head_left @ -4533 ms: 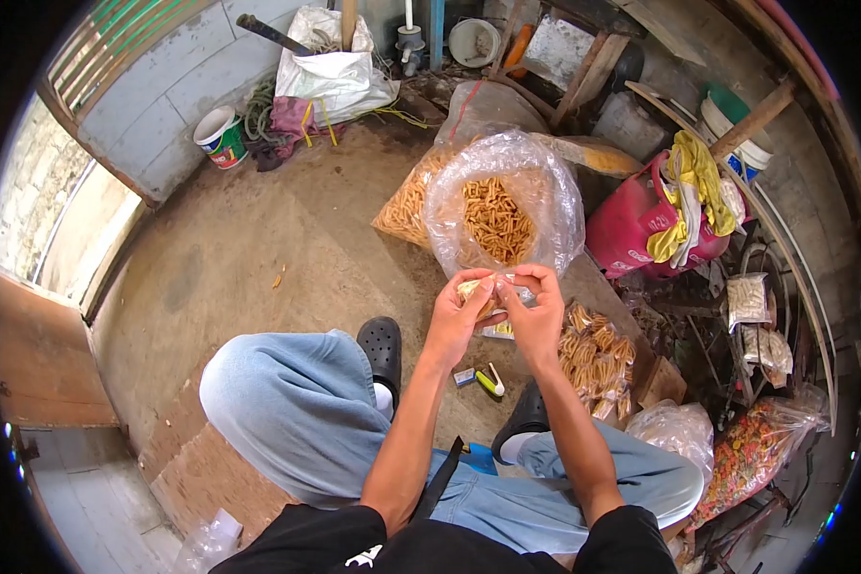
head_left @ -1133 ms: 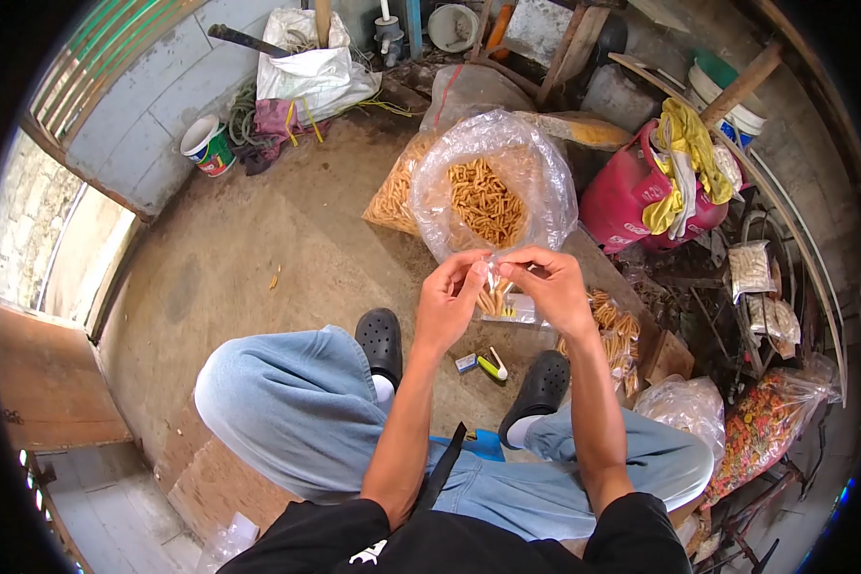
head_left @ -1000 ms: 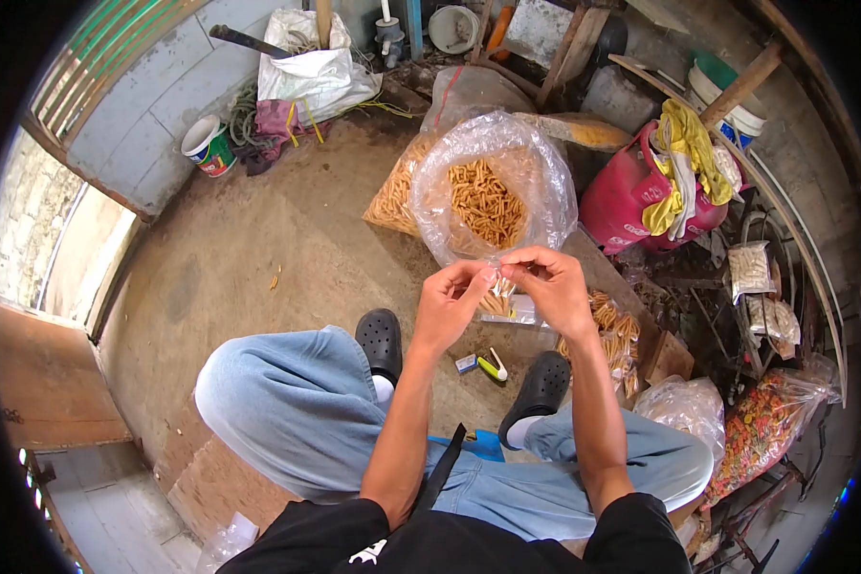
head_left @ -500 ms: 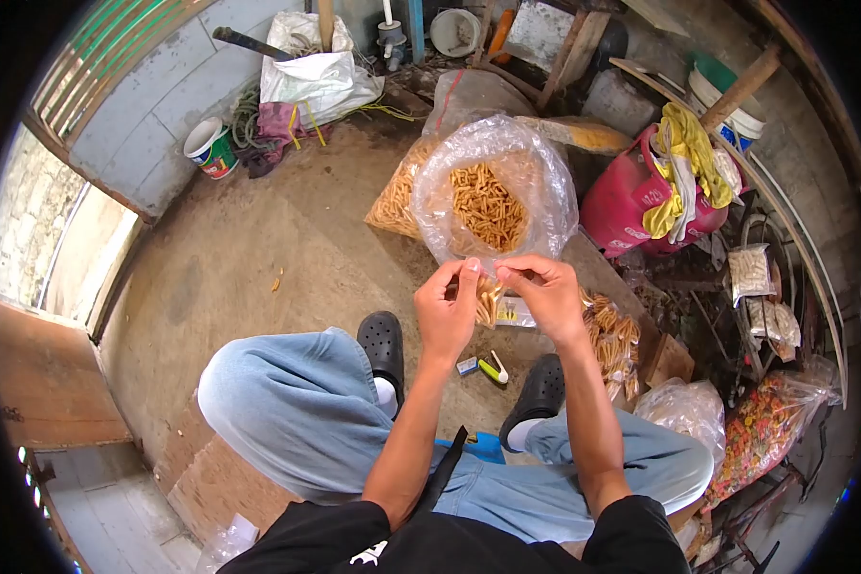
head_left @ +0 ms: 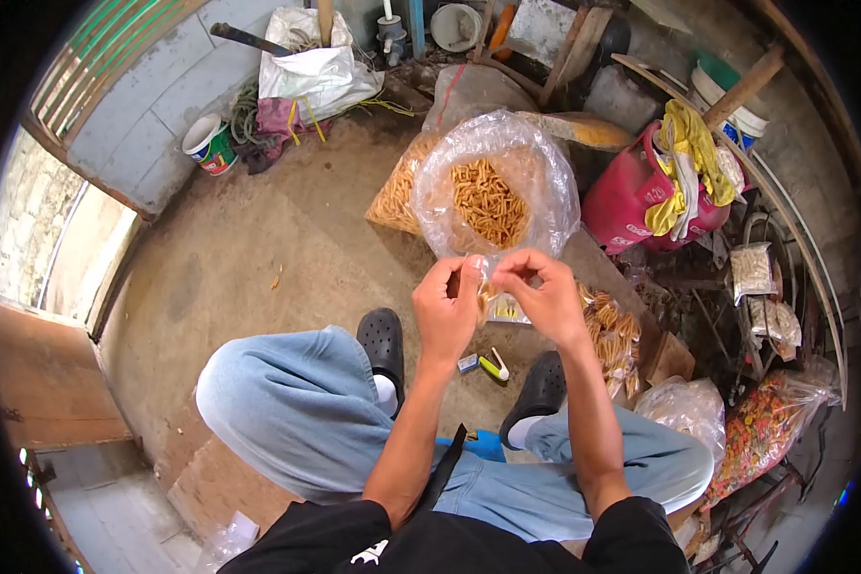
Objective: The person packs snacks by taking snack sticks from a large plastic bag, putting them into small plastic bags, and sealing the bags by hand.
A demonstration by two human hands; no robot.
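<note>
Our two hands are raised in front of us, close together over the floor [head_left: 287, 316], with a small bag [head_left: 485, 302] of snack sticks between them. The left hand [head_left: 443, 306] pinches the clear film near the bag's top between thumb and fingers. The right hand [head_left: 545, 298] has its thumb and fingertips drawn close at the other edge of the film; blur there means we cannot tell how firmly it grips, or whether the mouth is open or closed. The sticks hang low in the bag, below our fingertips.

We judge the step in hand to be working the bag's mouth. The next move seems to call for a steady left pinch and fine fingertip work on the right, with the bag upright so that nothing spills.

Just beyond our hands stands the big bag [head_left: 429, 191], its mouth spread wide over loose sticks [head_left: 489, 203]. A white packet [head_left: 508, 308] with yellow marks shows behind the small bag. To the right of our right hand lies a heap of filled packs [head_left: 612, 330]. Between our shoes [head_left: 381, 346], a green tool [head_left: 494, 366] lies just beside a blue box [head_left: 468, 364].
</note>
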